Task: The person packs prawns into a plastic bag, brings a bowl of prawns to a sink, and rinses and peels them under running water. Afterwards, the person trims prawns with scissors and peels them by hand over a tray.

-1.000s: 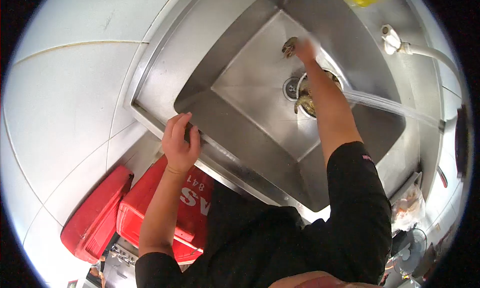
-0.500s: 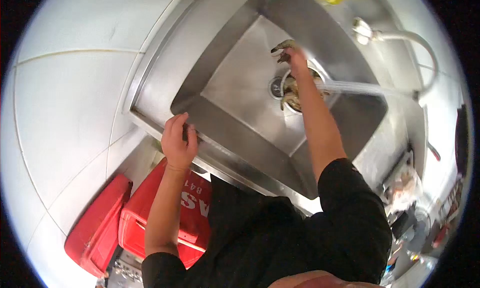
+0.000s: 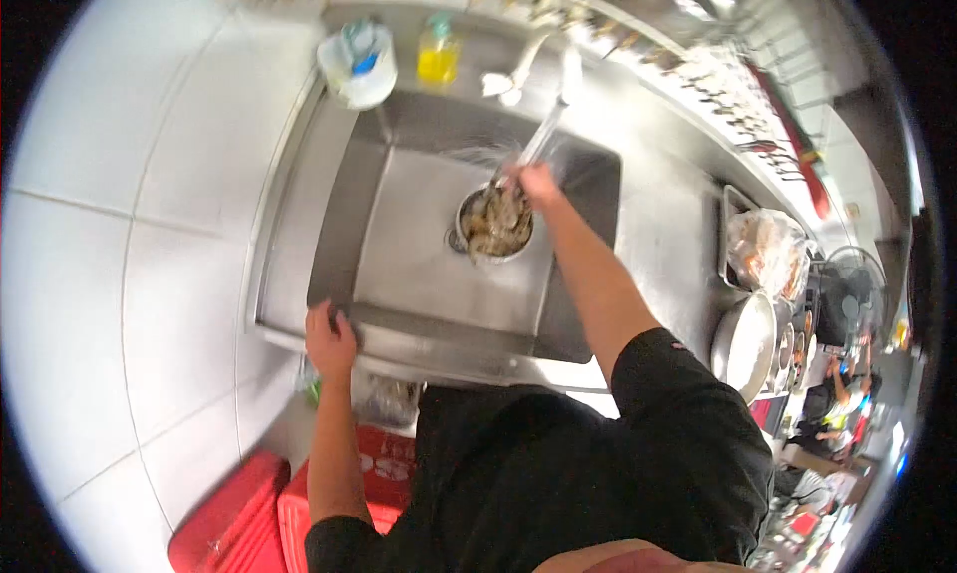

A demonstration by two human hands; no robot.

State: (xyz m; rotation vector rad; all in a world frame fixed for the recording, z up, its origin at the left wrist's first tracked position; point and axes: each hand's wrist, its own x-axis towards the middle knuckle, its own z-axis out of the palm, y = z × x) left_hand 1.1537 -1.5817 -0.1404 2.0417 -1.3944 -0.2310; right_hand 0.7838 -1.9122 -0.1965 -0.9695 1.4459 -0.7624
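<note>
My right hand (image 3: pixel 536 185) is at the far rim of a round bowl (image 3: pixel 464 214) in the steel sink (image 3: pixel 419 244). Motion blurs its fingers, so what they hold is unclear. Greyish-brown shrimp (image 3: pixel 495 226) fill the bowl. Water (image 3: pixel 543 137) runs from the tap (image 3: pixel 570 75) toward that hand and splashes behind the bowl. At the sink's front left corner, my left hand (image 3: pixel 331 346) rests on the rim with curled fingers. A small dark patch, which I cannot make out, shows between its thumb and fingers.
A white tub (image 3: pixel 359 80) and a bottle of yellow liquid (image 3: pixel 437 55) stand behind the sink. To the right are a large pan (image 3: pixel 746 344) and a tray with a plastic bag (image 3: pixel 766 249). Red bins (image 3: pixel 234 518) stand below left. People (image 3: pixel 837 399) are far right.
My right hand has brought a shrimp from beyond the bowl back to the bowl's rim, near the water. My left hand stays at the rim. The head view has turned and shifted.
</note>
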